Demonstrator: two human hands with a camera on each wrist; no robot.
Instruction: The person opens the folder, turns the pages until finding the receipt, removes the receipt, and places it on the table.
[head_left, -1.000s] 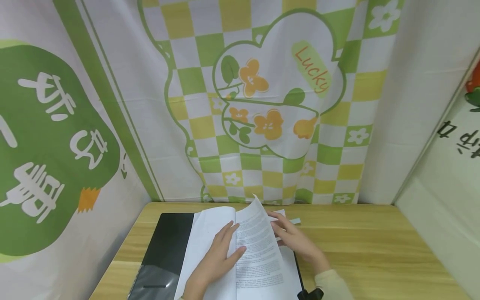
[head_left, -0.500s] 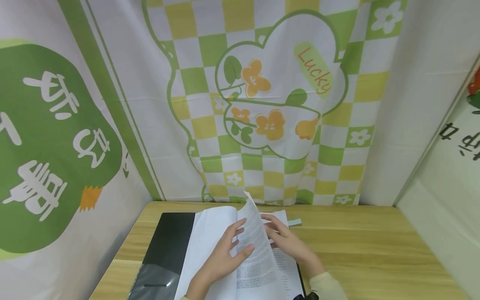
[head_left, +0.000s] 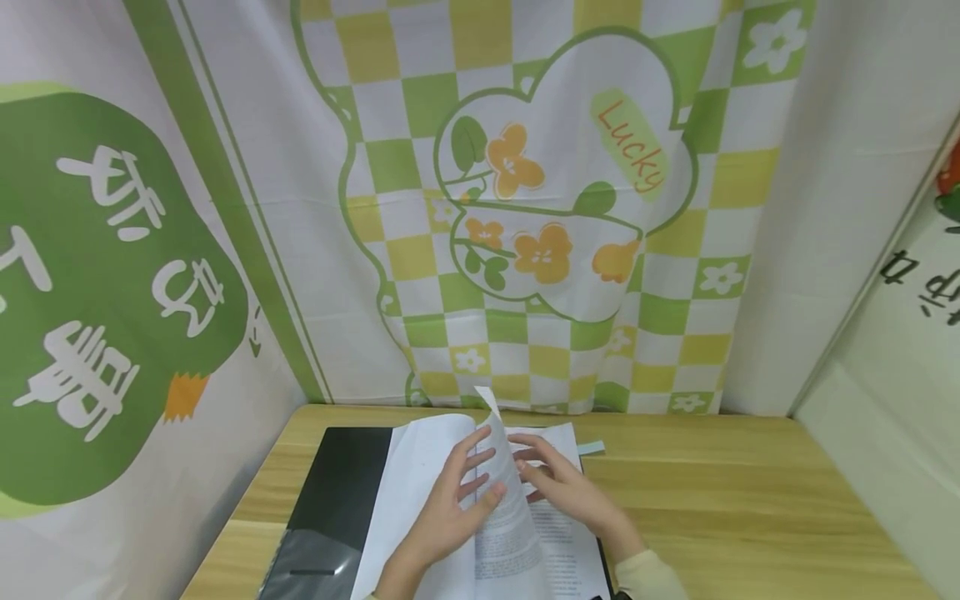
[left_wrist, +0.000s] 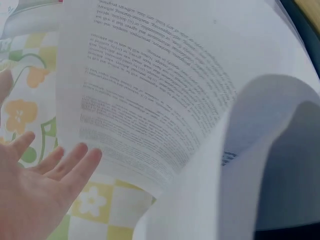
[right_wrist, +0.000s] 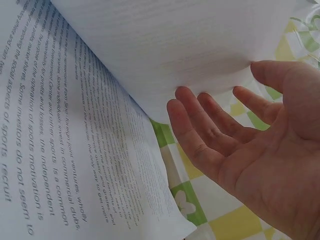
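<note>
A stack of printed sheets lies spread open in a black folder (head_left: 345, 479) on the table. One printed page (head_left: 504, 542) stands raised and curved between the two hands, its top corner pointing up. My left hand (head_left: 448, 515) is over the left side with fingers spread; in the left wrist view the left hand (left_wrist: 37, 185) faces the printed side and holds nothing. On the other side of the raised page is my right hand (head_left: 567, 486). In the right wrist view its fingers (right_wrist: 192, 135) are loosely extended, tips right at the raised page (right_wrist: 165, 50).
Beneath the raised page lies another printed sheet (right_wrist: 75, 130). A pale teal tab (head_left: 591, 448) sticks out at the folder's upper right. The wooden table (head_left: 735, 500) extends to the right, and a patterned cloth (head_left: 540, 350) hangs along its back edge.
The raised page has swung leftward, baring more of the printed sheet below. My right hand has moved left along with it. My left hand has shifted slightly right, its fingers more lifted.
</note>
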